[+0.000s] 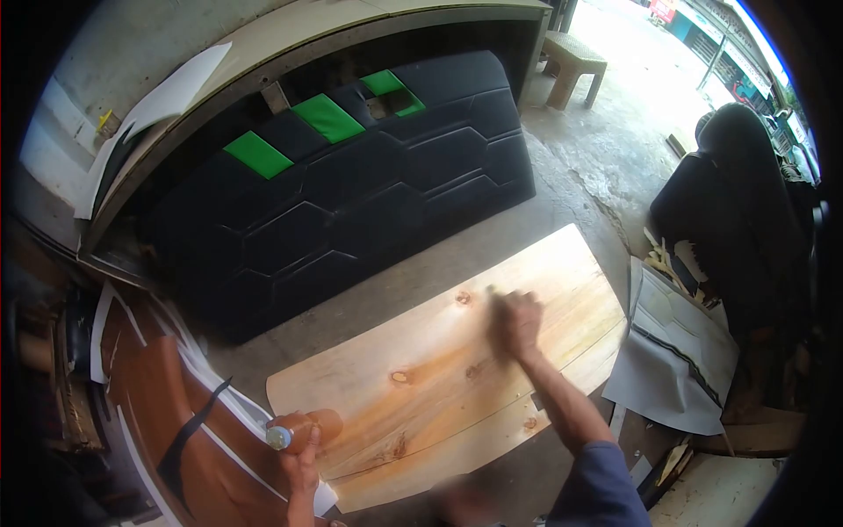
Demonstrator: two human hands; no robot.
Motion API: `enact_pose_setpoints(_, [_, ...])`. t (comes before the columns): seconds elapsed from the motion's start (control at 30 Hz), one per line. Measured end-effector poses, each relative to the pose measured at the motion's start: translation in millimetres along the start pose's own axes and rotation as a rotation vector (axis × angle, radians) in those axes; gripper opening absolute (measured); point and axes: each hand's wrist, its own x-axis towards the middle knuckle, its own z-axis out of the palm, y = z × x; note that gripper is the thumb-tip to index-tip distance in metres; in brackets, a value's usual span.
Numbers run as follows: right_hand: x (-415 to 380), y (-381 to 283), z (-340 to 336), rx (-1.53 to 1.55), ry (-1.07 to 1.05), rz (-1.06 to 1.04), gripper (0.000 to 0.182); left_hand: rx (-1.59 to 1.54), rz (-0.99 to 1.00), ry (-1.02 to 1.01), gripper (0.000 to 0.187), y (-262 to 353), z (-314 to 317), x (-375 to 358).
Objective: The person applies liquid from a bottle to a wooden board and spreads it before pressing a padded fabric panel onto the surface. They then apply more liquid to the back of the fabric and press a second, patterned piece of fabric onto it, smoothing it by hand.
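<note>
My left hand (303,465) is closed around a bottle (325,425) with orange-brown contents and a pale cap. The bottle is tilted over the near left corner of a light wooden board (421,338), its cap end toward the left. My right hand (520,323) is closed above the upper right part of the board. Motion blurs its fingers, and a small light tip shows beside them, but what they hold I cannot make out. Knots, a long seam and darker orange streaks mark the wood.
Behind the board stands a black padded seat panel (369,202) with green patches (327,119). Brown sheet material (167,395) lies at left. A grey sheet (672,342) and a black seat (720,202) are at right. A stool (572,63) stands at the back.
</note>
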Motion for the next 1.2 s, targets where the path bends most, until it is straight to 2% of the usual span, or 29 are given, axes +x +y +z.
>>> enact_pose_setpoints(0.03, [-25.7, -35.6, 1.2, 0.062, 0.001, -0.17, 0.027, 0.012, -0.002, -0.012, 0.055, -2.7, -0.6, 0.1])
enact_pose_setpoints(0.13, [-30.1, -43.6, 3.7, 0.171, -0.125, -0.26, 0.028, 0.068, 0.062, -0.026, 0.051, 3.4, 3.3, 1.3])
enact_pose_setpoints(0.23, [43.3, 65.0, -9.7, -0.039, 0.031, 0.173, 0.023, 0.097, 0.077, -0.007, 0.053, -6.2, -6.0, 3.5])
enact_pose_setpoints(0.3, [75.7, 132.8, -26.7, -0.24, 0.027, 0.615, 0.028, -0.001, 0.042, -0.047, 0.056, -7.7, -8.2, -1.8])
enact_pose_setpoints(0.37, [66.4, 129.8, -42.0, -0.185, 0.091, 0.746, 0.032, -0.03, 0.096, -0.057, 0.054, 6.5, -0.3, -9.0])
enact_pose_setpoints(0.4, [52.1, 131.0, -20.4, -0.398, 0.098, 0.498, 0.03, -0.026, 0.086, -0.048, 0.053, 7.7, 0.7, -10.3])
enact_pose_setpoints(0.43, [35.1, 101.1, -13.9, -0.292, 0.121, 0.393, 0.025, -0.025, 0.082, -0.035, 0.053, 9.2, 1.7, -9.2])
enact_pose_setpoints(0.47, [7.2, 61.1, -12.0, -0.142, 0.17, 0.165, 0.012, -0.029, 0.08, -0.026, 0.053, 6.6, 0.6, -7.3])
enact_pose_setpoints(0.53, [-43.8, -38.5, -33.4, 0.077, -0.018, -0.104, 0.038, 0.019, 0.076, -0.001, 0.049, -2.8, 3.1, -1.2])
enact_pose_setpoints(0.6, [-90.9, -102.3, -27.6, 0.26, -0.104, -0.21, 0.036, 0.06, 0.143, -0.032, 0.046, 6.9, 11.6, 1.5])
enact_pose_setpoints(0.67, [-104.6, -149.2, -43.8, 0.451, -0.344, -0.179, 0.026, 0.125, 0.211, -0.054, 0.041, 21.6, 17.5, 2.2])
enact_pose_setpoints(0.7, [-100.5, -170.5, -62.2, 0.475, -0.35, -0.2, 0.026, 0.171, 0.211, -0.062, 0.041, 32.4, 21.0, -0.8])
enact_pose_setpoints(0.77, [-83.1, -209.7, -109.0, 0.794, -0.328, 0.063, 0.021, 0.227, 0.2, -0.029, 0.042, 46.8, 23.7, -9.2])
enact_pose_setpoints(0.87, [-68.6, -251.1, -169.1, 0.958, -0.324, -0.015, 0.023, 0.306, 0.216, 0.001, 0.041, 54.1, 25.3, -15.4])
enact_pose_setpoints(0.9, [-65.9, -261.7, -181.8, 1.031, -0.317, -0.06, 0.023, 0.326, 0.29, 0.013, 0.038, 55.8, 25.6, -16.8])
enact_pose_setpoints(1.07, [-60.2, -293.8, -194.5, 0.933, -0.264, -0.206, 0.023, 0.462, 0.501, 0.102, 0.04, 52.4, 17.4, -20.0])
enact_pose_setpoints(1.2, [-72.4, -307.9, -185.0, 0.859, -0.187, -0.299, 0.025, 0.414, 0.462, 0.107, 0.035, 48.3, 8.5, -23.7])
